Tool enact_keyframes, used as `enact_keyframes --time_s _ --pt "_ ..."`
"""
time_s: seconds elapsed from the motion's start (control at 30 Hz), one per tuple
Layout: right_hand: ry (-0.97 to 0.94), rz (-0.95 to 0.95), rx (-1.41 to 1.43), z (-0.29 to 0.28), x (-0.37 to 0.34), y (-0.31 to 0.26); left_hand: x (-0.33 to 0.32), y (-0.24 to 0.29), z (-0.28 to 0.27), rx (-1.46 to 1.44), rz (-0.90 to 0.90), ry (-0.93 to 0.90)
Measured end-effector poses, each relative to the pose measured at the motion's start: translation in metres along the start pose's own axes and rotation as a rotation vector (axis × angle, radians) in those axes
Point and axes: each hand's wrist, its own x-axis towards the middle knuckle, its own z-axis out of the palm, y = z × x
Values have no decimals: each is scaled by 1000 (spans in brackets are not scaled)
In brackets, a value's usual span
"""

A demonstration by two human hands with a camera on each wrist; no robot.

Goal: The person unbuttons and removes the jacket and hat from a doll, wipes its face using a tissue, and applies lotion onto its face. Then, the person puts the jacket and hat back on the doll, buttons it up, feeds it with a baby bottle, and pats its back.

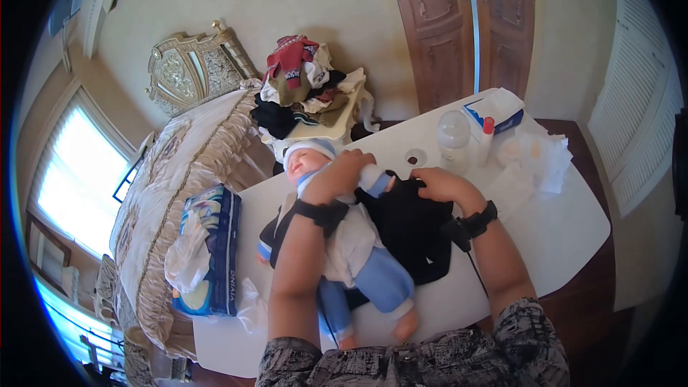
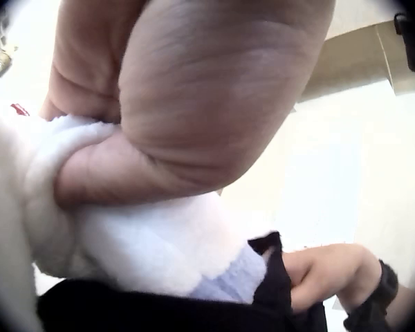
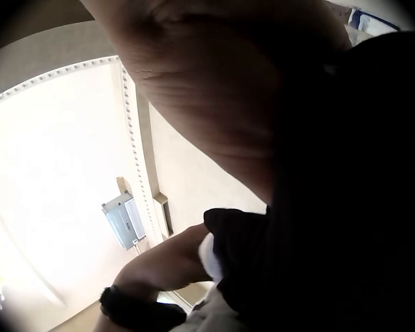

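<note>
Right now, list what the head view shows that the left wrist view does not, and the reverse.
Head view only: the doll's legs, blue pack, clear bottle, red-capped bottle and tissue box.

Left wrist view only: the underside of the left hand, with a digit tucked into white fleece.

Both: the left hand gripping the white sleeve, its blue cuff, the black cloth, and the right hand gripping that cloth.

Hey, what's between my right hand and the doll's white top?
Black cloth lies between your right hand and the doll's white top, as the head view shows.
</note>
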Motion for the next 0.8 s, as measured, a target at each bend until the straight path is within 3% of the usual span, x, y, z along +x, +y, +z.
enact_keyframes --time_s 0.1,0.2,0.3,0.4,0.5,0.6,0.63,0.7,0.8 --pt "45 109 -155 8 4 0 -8 -11 -10 -207 58 56" --pt "151 287 -260 18 11 -10 -14 4 -32 -273 21 -7" --pt "302 245 -367 48 22 10 -14 -4 -20 -326 85 67" --pt "362 -22 -331 30 12 -17 -5 -16 4 -231 179 86" --pt "356 -166 103 30 27 -11 6 -4 10 -136 130 -57" --pt "31 113 830 22 20 -27 5 4 9 -57 89 -81" --pt "-29 104 920 26 22 -20 4 6 8 -78 79 -106" --pt "-139 94 1099 34 25 -1 -5 4 -3 -135 87 -51" --pt "-61 187 1357 31 21 -14 -27 -16 -12 -300 60 127"
